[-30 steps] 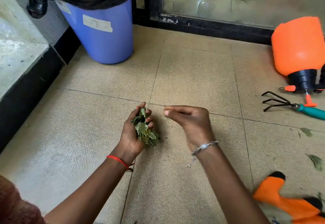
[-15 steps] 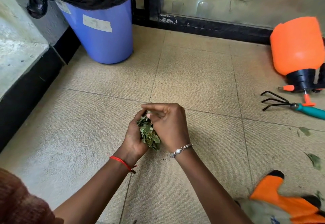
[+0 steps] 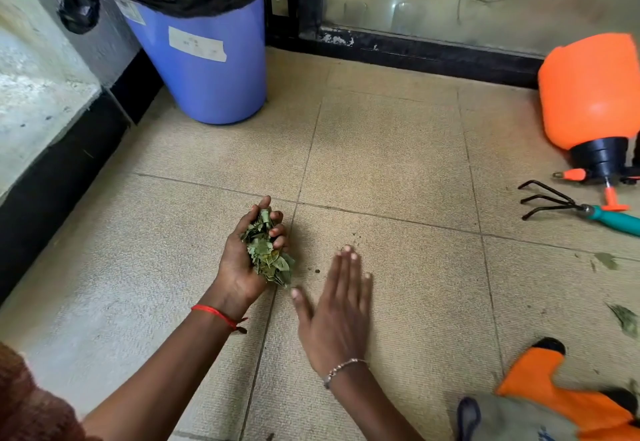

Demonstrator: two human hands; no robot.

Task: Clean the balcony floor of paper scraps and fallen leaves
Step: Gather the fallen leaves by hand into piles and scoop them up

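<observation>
Meanwhile, left hand (image 3: pixel 242 267) clutches leaves (image 3: pixel 266 253) (right hand (image 3: pixel 337 316) flat, empty).

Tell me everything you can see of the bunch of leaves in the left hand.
The bunch of leaves is a dense wad of small green leaves, some yellowish, crumpled and overlapping. It lies in the cupped, palm-up left hand, fingers curled round its top, the lower end spilling past the palm. It is held above the tiled floor. The open right hand does not touch it.

A crumpled bunch of green leaves (image 3: pixel 266 250) is sitting bunched together above the tan tiled floor (image 3: pixel 388 163). Two more leaf scraps (image 3: pixel 623 317) (flat, dull green) are lying on the tiles at the right edge.
</observation>
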